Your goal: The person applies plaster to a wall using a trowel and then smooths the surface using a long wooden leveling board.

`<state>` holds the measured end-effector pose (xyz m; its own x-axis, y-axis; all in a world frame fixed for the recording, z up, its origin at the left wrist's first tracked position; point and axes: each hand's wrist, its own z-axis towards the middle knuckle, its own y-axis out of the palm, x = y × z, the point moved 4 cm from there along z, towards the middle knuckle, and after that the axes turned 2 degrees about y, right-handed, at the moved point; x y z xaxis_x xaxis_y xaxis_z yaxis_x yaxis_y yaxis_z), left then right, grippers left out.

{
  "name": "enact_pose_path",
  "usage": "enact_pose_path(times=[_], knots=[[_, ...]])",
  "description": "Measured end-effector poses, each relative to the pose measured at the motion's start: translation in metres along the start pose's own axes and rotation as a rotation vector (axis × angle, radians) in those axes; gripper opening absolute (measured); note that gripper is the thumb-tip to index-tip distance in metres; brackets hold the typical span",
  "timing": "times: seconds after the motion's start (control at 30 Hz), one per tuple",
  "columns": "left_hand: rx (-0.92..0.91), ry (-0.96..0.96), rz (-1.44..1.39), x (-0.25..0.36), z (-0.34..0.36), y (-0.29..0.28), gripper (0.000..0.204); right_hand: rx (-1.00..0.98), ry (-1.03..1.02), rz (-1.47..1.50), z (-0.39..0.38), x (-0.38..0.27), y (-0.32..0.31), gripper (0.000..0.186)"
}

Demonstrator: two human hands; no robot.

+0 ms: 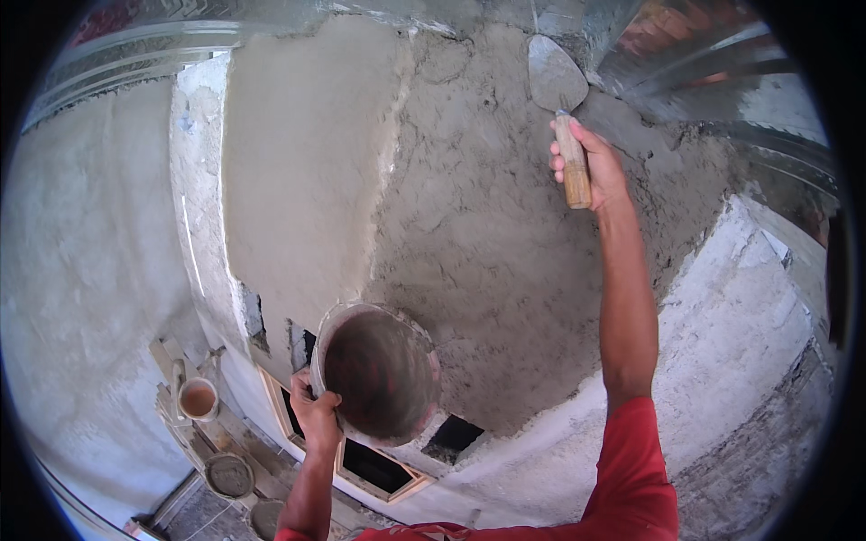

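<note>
My right hand (592, 162) is wrapped round the wooden handle of a trowel (557, 77), arm stretched up and away. The trowel's rounded metal blade lies at or very near the top of the wall, against rough wet mortar (496, 216). Lower down, my left hand (317, 410) grips the rim of a round mortar-stained bucket (383, 374), thumb over the edge. The bucket tilts with its mouth toward me; its inside is dark and smeared, and how much mortar it holds I cannot tell. A smoother plastered area (302, 162) spans the wall left of the rough mortar.
At lower left, wooden planks (262, 451) carry a pail of brownish liquid (198, 398) and a container of grey mortar (229, 475). Wood-framed openings (377, 469) and a dark square hole (453, 438) sit low in the wall. Corrugated sheeting (135, 63) runs along the top left.
</note>
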<state>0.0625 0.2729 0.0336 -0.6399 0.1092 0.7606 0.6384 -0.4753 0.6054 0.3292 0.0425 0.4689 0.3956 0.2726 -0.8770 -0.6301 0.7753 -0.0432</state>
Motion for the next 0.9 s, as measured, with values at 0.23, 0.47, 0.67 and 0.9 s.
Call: enact_pose_path(times=[0.23,0.47,0.67,0.9], knots=[[0.009,-0.046,-0.001,0.005,-0.003,-0.008,0.035,-0.003,-0.069,0.207,0.003,0.02,0.009,0.037],[0.032,-0.052,0.04,0.014,-0.007,-0.027,0.036,0.025,-0.147,0.318,-0.009,0.046,0.007,0.039],[0.063,-0.045,0.023,0.013,-0.007,-0.041,0.035,0.115,-0.219,0.327,-0.03,0.07,0.01,0.038],[0.064,-0.079,0.135,-0.003,-0.001,-0.065,0.035,0.251,-0.36,0.242,-0.11,0.104,0.005,0.035]])
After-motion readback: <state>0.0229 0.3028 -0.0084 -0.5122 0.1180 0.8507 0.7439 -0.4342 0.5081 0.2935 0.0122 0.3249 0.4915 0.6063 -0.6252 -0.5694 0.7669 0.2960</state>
